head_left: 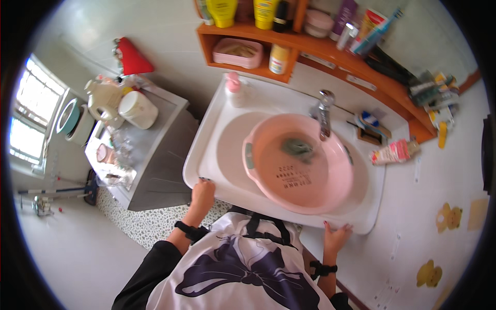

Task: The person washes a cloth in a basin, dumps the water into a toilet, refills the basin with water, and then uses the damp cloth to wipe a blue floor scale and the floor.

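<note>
Ideally, lean evenly, left hand (204, 192) curled round the sink's (199, 155) rim at eight o'clock, right hand (337, 237) splayed at five, leaving the basin's (335, 170) water (295, 168) undisturbed.

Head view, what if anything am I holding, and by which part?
Nothing loose is held. The left grip and right grip rest on the white sink's front rim, near opposite ends; how firmly cannot be told. Neither touches the pink basin.

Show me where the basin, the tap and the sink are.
Basin (341, 175): head view, on its inner wall at the right.
Tap (324, 111): head view, on its metal body.
Sink (236, 195): head view, on its front rim.
</note>
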Demonstrator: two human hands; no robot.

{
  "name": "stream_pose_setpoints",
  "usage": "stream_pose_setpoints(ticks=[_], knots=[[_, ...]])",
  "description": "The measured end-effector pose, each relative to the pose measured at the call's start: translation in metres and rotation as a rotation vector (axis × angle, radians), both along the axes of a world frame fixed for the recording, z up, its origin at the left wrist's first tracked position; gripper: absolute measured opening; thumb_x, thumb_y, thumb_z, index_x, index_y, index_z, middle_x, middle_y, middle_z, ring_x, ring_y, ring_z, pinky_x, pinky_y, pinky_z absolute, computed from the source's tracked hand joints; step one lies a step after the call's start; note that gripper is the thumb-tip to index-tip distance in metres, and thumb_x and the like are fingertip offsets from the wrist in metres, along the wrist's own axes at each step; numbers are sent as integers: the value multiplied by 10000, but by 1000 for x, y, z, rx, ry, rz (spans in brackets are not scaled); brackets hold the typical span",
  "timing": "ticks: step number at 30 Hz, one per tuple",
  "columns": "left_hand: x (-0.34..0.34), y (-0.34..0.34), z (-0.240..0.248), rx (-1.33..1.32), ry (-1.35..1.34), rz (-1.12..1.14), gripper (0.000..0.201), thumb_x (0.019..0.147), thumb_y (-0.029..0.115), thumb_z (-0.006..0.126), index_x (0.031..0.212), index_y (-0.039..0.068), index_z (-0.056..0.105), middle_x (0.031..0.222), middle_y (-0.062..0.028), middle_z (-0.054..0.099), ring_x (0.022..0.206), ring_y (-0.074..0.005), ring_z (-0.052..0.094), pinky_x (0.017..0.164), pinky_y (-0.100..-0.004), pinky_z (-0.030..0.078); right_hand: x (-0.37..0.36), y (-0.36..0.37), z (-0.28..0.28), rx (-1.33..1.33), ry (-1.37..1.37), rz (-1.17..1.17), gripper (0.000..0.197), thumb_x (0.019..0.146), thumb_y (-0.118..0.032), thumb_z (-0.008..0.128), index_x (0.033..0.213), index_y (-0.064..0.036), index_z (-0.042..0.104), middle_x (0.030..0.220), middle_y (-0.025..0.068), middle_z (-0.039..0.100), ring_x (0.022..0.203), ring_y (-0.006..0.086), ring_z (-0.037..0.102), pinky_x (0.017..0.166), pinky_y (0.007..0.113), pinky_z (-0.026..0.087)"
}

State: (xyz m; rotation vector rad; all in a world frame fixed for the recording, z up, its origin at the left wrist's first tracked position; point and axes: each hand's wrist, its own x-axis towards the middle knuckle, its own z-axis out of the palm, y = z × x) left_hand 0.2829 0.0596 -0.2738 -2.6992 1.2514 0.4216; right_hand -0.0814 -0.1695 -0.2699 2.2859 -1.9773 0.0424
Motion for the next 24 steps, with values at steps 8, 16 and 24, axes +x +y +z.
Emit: stream_pose_setpoints(ticks=[8,16,24], knots=[[-7,-2,-21,28,-168,12,122,662,66,602,748,8,666,804,-167,637,802,-280,599,636,-316,511,-30,-20,-37,-84,-431,397,832,598,-471,786,1181,43,488,1193,202,520,1131,386,424,1043,509,153],[-15,-15,-17,82,-174,112,110,667,76,616,743,37,684,801,-158,634,821,-281,591,626,-341,510,-44,-23,-64,203,-776,55,687,645,-373,783,1083,95,536,1059,211,575,964,327,531,972,461,322],[-10,-21,-1,86,-105,38,71,663,56,611,689,74,674,730,-118,647,744,-250,621,670,-333,473,-44,-23,-79,497,-892,-168,416,696,-208,765,927,83,577,776,107,591,523,145,503,462,249,425]])
